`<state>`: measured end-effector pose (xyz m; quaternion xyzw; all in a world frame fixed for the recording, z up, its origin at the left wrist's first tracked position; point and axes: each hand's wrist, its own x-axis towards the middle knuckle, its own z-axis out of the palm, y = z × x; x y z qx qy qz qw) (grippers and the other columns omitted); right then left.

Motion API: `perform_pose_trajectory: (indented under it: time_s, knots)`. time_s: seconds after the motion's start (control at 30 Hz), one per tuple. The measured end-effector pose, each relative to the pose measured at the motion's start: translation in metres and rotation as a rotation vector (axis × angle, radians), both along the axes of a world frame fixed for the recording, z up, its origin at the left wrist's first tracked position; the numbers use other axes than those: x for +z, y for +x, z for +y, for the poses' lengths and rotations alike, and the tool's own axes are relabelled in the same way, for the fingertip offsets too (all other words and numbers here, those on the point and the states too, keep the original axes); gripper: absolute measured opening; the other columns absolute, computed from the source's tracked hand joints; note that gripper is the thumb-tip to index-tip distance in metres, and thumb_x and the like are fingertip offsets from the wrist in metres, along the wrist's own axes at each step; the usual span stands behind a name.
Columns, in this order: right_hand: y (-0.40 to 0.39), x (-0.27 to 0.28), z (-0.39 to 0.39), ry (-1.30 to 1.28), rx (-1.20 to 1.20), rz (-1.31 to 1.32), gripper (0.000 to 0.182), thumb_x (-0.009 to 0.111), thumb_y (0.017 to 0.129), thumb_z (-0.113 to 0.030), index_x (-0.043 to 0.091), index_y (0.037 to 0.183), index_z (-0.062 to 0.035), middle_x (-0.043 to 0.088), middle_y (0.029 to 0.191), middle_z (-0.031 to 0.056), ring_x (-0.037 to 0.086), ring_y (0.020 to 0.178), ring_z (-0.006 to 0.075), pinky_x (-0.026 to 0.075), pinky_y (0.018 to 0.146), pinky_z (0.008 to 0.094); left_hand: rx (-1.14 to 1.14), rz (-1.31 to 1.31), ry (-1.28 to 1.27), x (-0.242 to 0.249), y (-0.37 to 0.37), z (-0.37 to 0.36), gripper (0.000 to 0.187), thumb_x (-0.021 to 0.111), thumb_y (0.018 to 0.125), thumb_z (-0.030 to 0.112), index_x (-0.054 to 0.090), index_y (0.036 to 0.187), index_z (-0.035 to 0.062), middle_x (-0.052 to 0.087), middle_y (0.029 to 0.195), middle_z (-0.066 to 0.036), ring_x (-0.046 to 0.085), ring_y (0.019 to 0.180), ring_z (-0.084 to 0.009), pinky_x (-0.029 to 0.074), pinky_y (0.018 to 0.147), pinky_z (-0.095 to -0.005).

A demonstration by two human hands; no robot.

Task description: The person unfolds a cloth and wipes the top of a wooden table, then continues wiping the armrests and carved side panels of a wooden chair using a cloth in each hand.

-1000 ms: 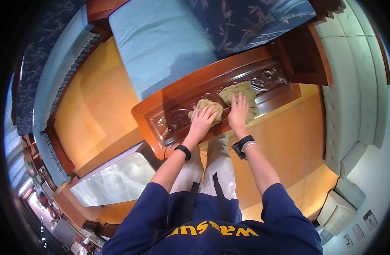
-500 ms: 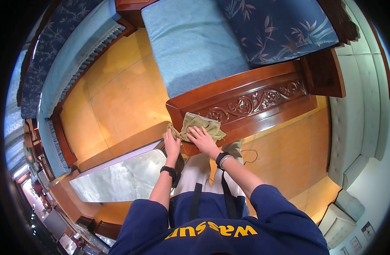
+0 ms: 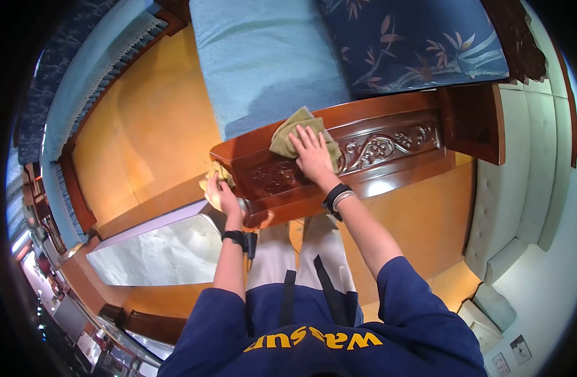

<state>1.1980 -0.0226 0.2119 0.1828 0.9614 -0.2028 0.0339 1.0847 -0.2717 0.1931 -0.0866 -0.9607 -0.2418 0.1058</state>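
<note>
My right hand (image 3: 313,152) presses an olive-green cloth (image 3: 289,134) against the top rail of the carved wooden armrest (image 3: 364,113), its fingers spread over the fabric. Lower and to the left, my left hand (image 3: 221,193) holds a yellowish cloth (image 3: 218,174) at the armrest's front end. Carved scrollwork (image 3: 389,146) shows on the side panel to the right of my right hand. A light blue seat cushion (image 3: 269,63) lies just beyond the armrest.
A marble-topped table (image 3: 159,251) stands at the lower left. Another blue-covered sofa (image 3: 93,94) runs along the far left. A dark blue patterned cushion (image 3: 420,50) is at the top right, and a pale green upholstered piece (image 3: 511,182) stands at the right.
My right hand and its cloth have moved up onto the top rail. My left hand has shifted left with its cloth, farther from my right hand. The view has shifted slightly.
</note>
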Motion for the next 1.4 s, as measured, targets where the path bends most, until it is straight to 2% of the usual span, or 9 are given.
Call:
perform_pose_trajectory:
  time_s: [0.2,0.4,0.47,0.63,0.7,0.73,0.97,1.1,1.4]
  knots:
    - [0.062,0.003,0.131,0.059,0.033,-0.111,0.072,0.061,0.077,-0.020,0.029,0.141,-0.0210,0.024,0.148,0.0055,0.023,0.136,0.0272,0.021,0.110,0.0454,-0.189,0.022,-0.030,0.003,0.002,0.095,0.025,0.058,0.081,0.010,0.065,0.105,0.0102,0.062,0.109,-0.008,0.055,0.099,-0.0261,0.041,0.087,-0.0348]
    - [0.128,-0.014,0.242,0.205,-0.319,-0.228,0.071,0.058,0.078,-0.024,0.027,0.142,-0.0225,0.021,0.150,0.0045,0.023,0.135,0.0303,0.025,0.108,0.0467,-0.520,-0.075,0.076,0.007,0.036,0.230,0.028,0.059,0.075,0.007,0.064,0.103,0.0099,0.060,0.115,-0.007,0.054,0.108,-0.0262,0.041,0.090,-0.0379]
    - [0.146,-0.020,0.275,0.208,-0.342,-0.243,0.071,0.057,0.078,-0.024,0.026,0.142,-0.0227,0.020,0.150,0.0051,0.023,0.135,0.0309,0.026,0.107,0.0477,-0.659,-0.132,-0.021,0.012,0.052,0.274,0.028,0.060,0.072,0.007,0.063,0.099,0.0085,0.057,0.119,-0.007,0.053,0.109,-0.0236,0.041,0.088,-0.0384]
    - [0.152,-0.010,0.296,-0.002,-0.597,-0.284,0.071,0.054,0.080,-0.022,0.021,0.144,-0.0213,0.018,0.150,0.0080,0.021,0.136,0.0327,0.027,0.105,0.0507,-0.949,-0.021,-0.064,0.012,0.096,0.340,0.028,0.055,0.074,0.008,0.063,0.101,0.0089,0.056,0.122,-0.007,0.052,0.111,-0.0242,0.042,0.086,-0.0367]
    - [0.152,-0.027,0.281,0.111,-0.549,-0.239,0.070,0.053,0.081,-0.020,0.021,0.144,-0.0196,0.019,0.150,0.0084,0.021,0.136,0.0331,0.027,0.105,0.0507,-1.089,-0.073,-0.073,0.015,0.110,0.344,0.033,0.055,0.071,0.004,0.062,0.103,0.0092,0.055,0.124,-0.006,0.050,0.114,-0.0238,0.041,0.087,-0.0366]
    - [0.154,-0.035,0.272,0.227,-0.495,-0.198,0.069,0.052,0.081,-0.019,0.021,0.143,-0.0180,0.019,0.150,0.0088,0.020,0.136,0.0335,0.027,0.106,0.0507,-1.163,-0.091,-0.078,0.016,0.116,0.341,0.033,0.055,0.071,0.005,0.062,0.103,0.0089,0.054,0.125,-0.005,0.049,0.115,-0.0229,0.040,0.088,-0.0361]
    - [0.104,-0.018,0.144,0.105,-0.205,-0.133,0.060,0.049,0.081,-0.009,0.035,0.139,-0.0181,0.021,0.150,0.0083,0.021,0.137,0.0313,0.023,0.108,0.0511,-1.323,-0.112,-0.124,0.025,0.110,0.243,0.031,0.053,0.074,0.009,0.060,0.104,0.0115,0.051,0.128,-0.002,0.047,0.115,-0.0208,0.037,0.092,-0.0370]
    - [0.060,-0.011,0.052,0.099,-0.106,-0.139,0.056,0.045,0.085,-0.011,0.034,0.139,-0.0191,0.019,0.151,0.0074,0.019,0.138,0.0293,0.018,0.110,0.0502,-1.266,-0.208,-0.216,0.027,0.077,0.153,0.043,0.056,0.069,0.001,0.058,0.110,0.0141,0.050,0.129,-0.003,0.046,0.117,-0.0231,0.037,0.093,-0.0385]
    - [0.000,-0.005,-0.144,-0.092,0.153,0.016,0.053,0.050,0.084,-0.019,0.038,0.136,-0.0179,0.026,0.147,0.0073,0.023,0.137,0.0272,0.017,0.110,0.0495,-1.028,-0.361,-0.334,0.043,0.036,-0.042,0.038,0.055,0.071,0.003,0.058,0.108,0.0097,0.052,0.121,-0.007,0.049,0.109,-0.0252,0.042,0.089,-0.0391]
